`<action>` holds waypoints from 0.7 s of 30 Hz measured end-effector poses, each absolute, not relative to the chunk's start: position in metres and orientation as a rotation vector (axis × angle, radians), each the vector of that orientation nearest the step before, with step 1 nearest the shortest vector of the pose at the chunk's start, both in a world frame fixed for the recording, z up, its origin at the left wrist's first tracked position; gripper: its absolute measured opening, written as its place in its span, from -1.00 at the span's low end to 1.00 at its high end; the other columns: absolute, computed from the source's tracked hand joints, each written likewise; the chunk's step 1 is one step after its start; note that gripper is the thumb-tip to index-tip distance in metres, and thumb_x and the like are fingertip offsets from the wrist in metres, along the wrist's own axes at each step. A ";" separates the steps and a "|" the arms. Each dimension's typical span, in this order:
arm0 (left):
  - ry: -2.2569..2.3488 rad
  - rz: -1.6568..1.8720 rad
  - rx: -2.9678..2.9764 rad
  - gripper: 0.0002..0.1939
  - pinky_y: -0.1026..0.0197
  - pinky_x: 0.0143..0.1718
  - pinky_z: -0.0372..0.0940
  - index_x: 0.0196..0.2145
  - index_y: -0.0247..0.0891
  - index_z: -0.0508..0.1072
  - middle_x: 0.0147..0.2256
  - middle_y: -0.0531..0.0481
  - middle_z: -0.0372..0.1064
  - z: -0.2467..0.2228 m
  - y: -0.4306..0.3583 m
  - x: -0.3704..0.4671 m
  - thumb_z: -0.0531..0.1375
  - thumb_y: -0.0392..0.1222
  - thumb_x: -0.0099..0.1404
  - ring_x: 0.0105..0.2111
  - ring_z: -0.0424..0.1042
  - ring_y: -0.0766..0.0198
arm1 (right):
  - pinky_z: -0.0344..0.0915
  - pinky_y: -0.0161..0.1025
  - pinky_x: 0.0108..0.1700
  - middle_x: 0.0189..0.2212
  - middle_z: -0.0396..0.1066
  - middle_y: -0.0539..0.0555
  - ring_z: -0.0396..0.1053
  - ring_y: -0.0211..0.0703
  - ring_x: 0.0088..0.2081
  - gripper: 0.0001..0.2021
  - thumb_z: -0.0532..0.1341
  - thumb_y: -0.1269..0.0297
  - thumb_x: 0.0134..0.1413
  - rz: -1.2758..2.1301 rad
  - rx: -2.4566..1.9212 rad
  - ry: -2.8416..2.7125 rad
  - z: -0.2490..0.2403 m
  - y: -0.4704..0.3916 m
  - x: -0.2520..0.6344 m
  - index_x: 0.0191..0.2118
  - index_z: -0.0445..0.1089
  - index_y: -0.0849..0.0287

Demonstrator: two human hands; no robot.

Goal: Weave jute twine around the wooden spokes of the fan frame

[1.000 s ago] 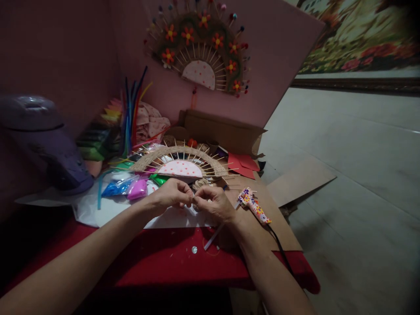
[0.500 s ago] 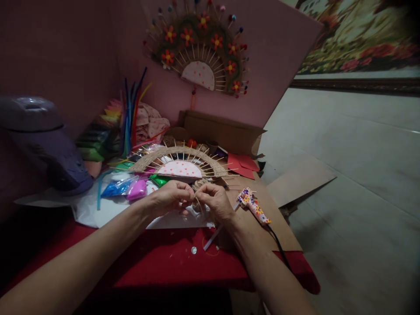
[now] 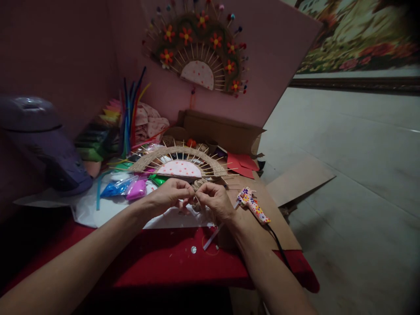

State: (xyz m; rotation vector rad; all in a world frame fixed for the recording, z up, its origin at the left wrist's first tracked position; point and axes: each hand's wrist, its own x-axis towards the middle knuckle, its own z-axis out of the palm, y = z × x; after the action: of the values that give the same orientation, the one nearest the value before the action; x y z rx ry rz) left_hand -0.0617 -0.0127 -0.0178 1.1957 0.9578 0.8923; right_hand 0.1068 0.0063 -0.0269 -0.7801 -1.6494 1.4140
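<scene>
Close together over the front of the table, my left hand (image 3: 175, 193) and my right hand (image 3: 215, 201) pinch a thin strand of jute twine, thumbs against fingertips. The strand is mostly hidden by my fingers. Between and behind the hands sits a bundle of the same brown twine (image 3: 198, 184). Just beyond them lies a fan-shaped piece: a half-round base in pink dotted cloth (image 3: 180, 168), thin sticks spreading from it, and a woven twine band (image 3: 170, 152) across the sticks.
A flower-patterned glue gun (image 3: 253, 205) with a black cord lies on cardboard (image 3: 278, 234) at right. Plastic clay packets (image 3: 136, 189), pipe cleaners (image 3: 131, 118) and a purple container (image 3: 49, 148) stand left. A finished flowered fan (image 3: 193, 30) hangs behind. Red cloth (image 3: 157, 262) covers the table.
Both hands stay pinched at nearly the same spot, with only slight finger movement. The fan piece and the glue gun have not moved.
</scene>
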 end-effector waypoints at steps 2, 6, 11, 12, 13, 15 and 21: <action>0.928 0.899 1.176 -0.82 0.24 -0.58 0.34 -0.56 -0.35 0.38 -0.58 0.03 0.34 -0.017 -0.013 -0.061 0.27 -0.18 0.01 -0.63 0.30 0.38 | 0.11 -0.37 -0.57 -0.67 0.25 -0.06 0.14 -0.40 -0.64 -0.74 0.28 0.14 -0.15 1.420 -0.761 -1.649 -0.027 0.007 0.107 -0.58 0.28 0.22; 0.924 0.903 1.164 -0.83 0.25 -0.57 0.34 -0.56 -0.35 0.38 -0.58 0.03 0.34 -0.016 -0.014 -0.060 0.26 -0.19 0.01 -0.61 0.30 0.38 | 0.12 -0.37 -0.56 -0.67 0.24 -0.07 0.15 -0.39 -0.63 -0.73 0.28 0.14 -0.13 1.403 -0.755 -1.658 -0.027 0.007 0.108 -0.56 0.28 0.23; 0.991 0.914 1.221 -0.87 0.32 -0.62 0.26 -0.56 -0.37 0.39 -0.63 0.05 0.32 -0.014 -0.014 -0.060 0.25 -0.25 -0.01 -0.68 0.30 0.40 | 0.10 -0.38 -0.56 -0.66 0.25 -0.06 0.14 -0.39 -0.62 -0.76 0.26 0.18 -0.13 1.308 -0.814 -1.701 -0.026 0.006 0.108 -0.56 0.29 0.24; 0.994 0.913 1.220 -0.88 0.33 -0.62 0.25 -0.56 -0.37 0.40 -0.64 0.05 0.32 -0.014 -0.014 -0.060 0.26 -0.26 -0.01 -0.68 0.31 0.39 | 0.10 -0.38 -0.56 -0.66 0.25 -0.06 0.14 -0.39 -0.62 -0.77 0.26 0.19 -0.13 1.296 -0.821 -1.707 -0.026 0.006 0.107 -0.56 0.29 0.24; 0.995 0.911 1.217 -0.88 0.33 -0.62 0.25 -0.55 -0.36 0.40 -0.65 0.05 0.33 -0.015 -0.014 -0.060 0.26 -0.26 -0.02 -0.69 0.32 0.39 | 0.09 -0.38 -0.56 -0.66 0.25 -0.06 0.14 -0.39 -0.62 -0.77 0.25 0.19 -0.13 1.289 -0.824 -1.712 -0.027 0.006 0.107 -0.56 0.29 0.24; 0.986 0.906 1.214 -0.89 0.32 -0.62 0.25 -0.55 -0.36 0.40 -0.65 0.05 0.33 -0.016 -0.013 -0.060 0.25 -0.26 -0.03 -0.69 0.31 0.39 | 0.10 -0.38 -0.56 -0.66 0.25 -0.06 0.15 -0.39 -0.62 -0.78 0.25 0.20 -0.12 1.294 -0.821 -1.721 -0.027 0.006 0.107 -0.56 0.29 0.23; 0.940 0.907 1.151 -0.91 0.25 -0.61 0.31 -0.59 -0.35 0.38 -0.64 0.07 0.28 -0.018 -0.013 -0.059 0.24 -0.29 -0.07 -0.67 0.23 0.41 | 0.10 -0.39 -0.58 -0.69 0.23 -0.09 0.14 -0.40 -0.64 -0.78 0.23 0.17 -0.09 1.340 -0.774 -1.689 -0.028 0.006 0.106 -0.55 0.28 0.20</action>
State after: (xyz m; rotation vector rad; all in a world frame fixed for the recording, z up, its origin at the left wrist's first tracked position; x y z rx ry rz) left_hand -0.0589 -0.0132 -0.0178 1.1508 0.9399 0.9067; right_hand 0.1058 0.0057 -0.0281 -0.7741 -1.6885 1.3395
